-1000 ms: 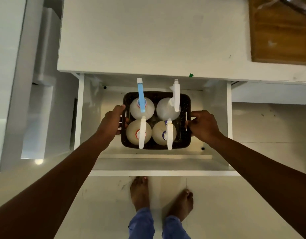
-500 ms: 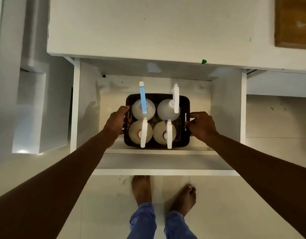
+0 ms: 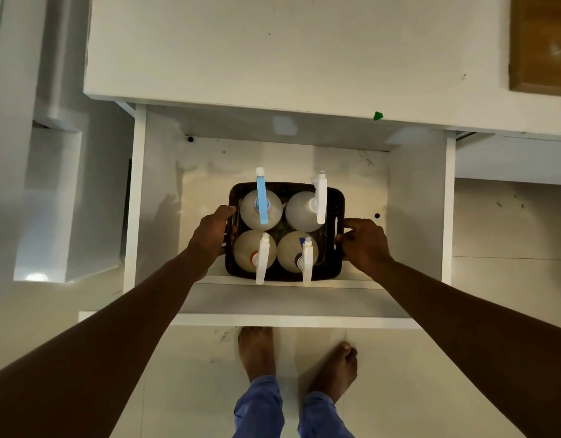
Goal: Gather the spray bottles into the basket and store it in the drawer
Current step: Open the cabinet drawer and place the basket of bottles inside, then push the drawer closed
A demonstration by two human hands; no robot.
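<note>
Both hands grip a dark basket (image 3: pixel 333 267) by its short sides: the left hand (image 3: pixel 209 235) wraps its fingers over the left rim, and the right hand (image 3: pixel 364 241) closes on the handle slot in the right wall. The basket sits inside an open white drawer (image 3: pixel 418 216), toward the near side of the drawer floor, its near edge just beside the drawer's front panel. Whether it rests on the floor of the drawer or is held slightly above it cannot be told.

Four spray bottles stand upright in the basket, two by two, filling it. At far left is a bottle with a blue spray head (image 3: pixel 261 200); at far right a bottle with a white head (image 3: pixel 320 197); at near left a bottle with a white head and a red collar (image 3: pixel 262 257); at near right a bottle with a white head and a bluish collar (image 3: pixel 306 257).

Beyond the drawer lies a white countertop (image 3: pixel 273 52), with a wooden board (image 3: pixel 541 42) at its far right. Near the drawer front, two bare feet (image 3: pixel 257 352) stand on the pale floor.
</note>
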